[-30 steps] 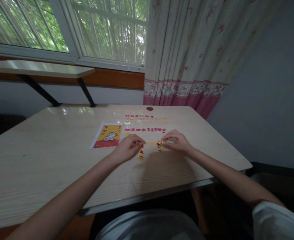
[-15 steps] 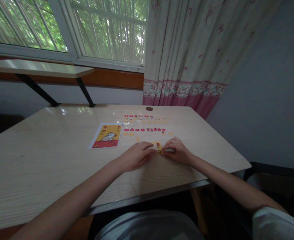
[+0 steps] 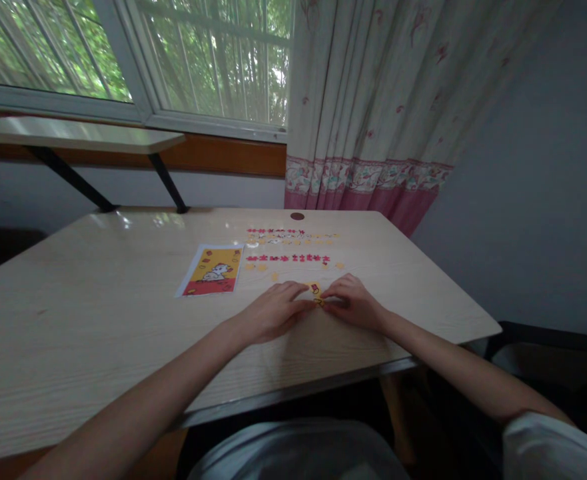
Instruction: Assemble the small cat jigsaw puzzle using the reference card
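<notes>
Low over the near part of the table, my left hand [image 3: 279, 310] and my right hand [image 3: 352, 300] face each other. Between them are small yellow jigsaw puzzle pieces [image 3: 315, 289] with dark red and black markings. The thumb and fingers of my left hand close on the left side of these pieces. My right hand pinches a lower yellow piece [image 3: 319, 302] from the right, its fingertips partly covering it. Whether the two pieces are fully locked together I cannot tell.
A printed picture sheet [image 3: 213, 270] of a white animal on yellow and red lies to the left. Rows of red pieces [image 3: 288, 258] and yellow pieces [image 3: 293, 241] spread beyond my hands. A shelf [image 3: 78, 135] stands at the back left, by the window; a curtain [image 3: 368, 133] hangs behind.
My fingers have shifted slightly around the yellow pieces, and the right fingertips cover a little more of the lower one. The rows of pieces stay as they were.
</notes>
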`<state>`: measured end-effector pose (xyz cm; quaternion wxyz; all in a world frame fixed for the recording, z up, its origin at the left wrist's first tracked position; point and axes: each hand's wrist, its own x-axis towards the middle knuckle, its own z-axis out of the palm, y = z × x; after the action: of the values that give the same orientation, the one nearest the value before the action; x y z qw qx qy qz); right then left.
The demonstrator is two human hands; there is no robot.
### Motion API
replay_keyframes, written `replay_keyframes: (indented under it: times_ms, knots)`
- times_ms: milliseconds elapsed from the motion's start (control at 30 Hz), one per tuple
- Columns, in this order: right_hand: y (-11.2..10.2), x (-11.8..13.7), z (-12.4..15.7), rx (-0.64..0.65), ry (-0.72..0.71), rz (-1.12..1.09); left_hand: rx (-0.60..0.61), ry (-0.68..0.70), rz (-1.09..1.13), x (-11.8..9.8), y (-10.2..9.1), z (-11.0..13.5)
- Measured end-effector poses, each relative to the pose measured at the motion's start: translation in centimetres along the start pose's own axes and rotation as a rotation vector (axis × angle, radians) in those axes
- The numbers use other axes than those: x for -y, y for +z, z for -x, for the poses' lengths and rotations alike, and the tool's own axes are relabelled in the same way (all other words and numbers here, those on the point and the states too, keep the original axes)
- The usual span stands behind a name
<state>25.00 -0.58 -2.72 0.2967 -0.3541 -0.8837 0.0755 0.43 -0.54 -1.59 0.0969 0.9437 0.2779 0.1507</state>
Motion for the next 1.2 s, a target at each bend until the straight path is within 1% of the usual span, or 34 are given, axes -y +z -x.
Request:
replay_keyframes:
  times_ms: [300,500,967,1200]
  knots:
    - [-0.18,0.34,0.16,0.013,-0.002,0.049,-0.006,0.014,-0.035,0.0,0.12,-0.14]
    - [-0.36,0.63,0.16,0.044,-0.02,0.088,0.012,0.002,-0.052,-0.19,0.09,-0.3]
    - [-0.13,0.63,0.21,0.008,-0.057,0.117,-0.012,0.02,-0.077,-0.14,0.39,-0.15]
    - [-0.47,0.78,0.03,0.061,-0.082,0.144,0.011,0.0,-0.12,-0.68,0.12,-0.46]
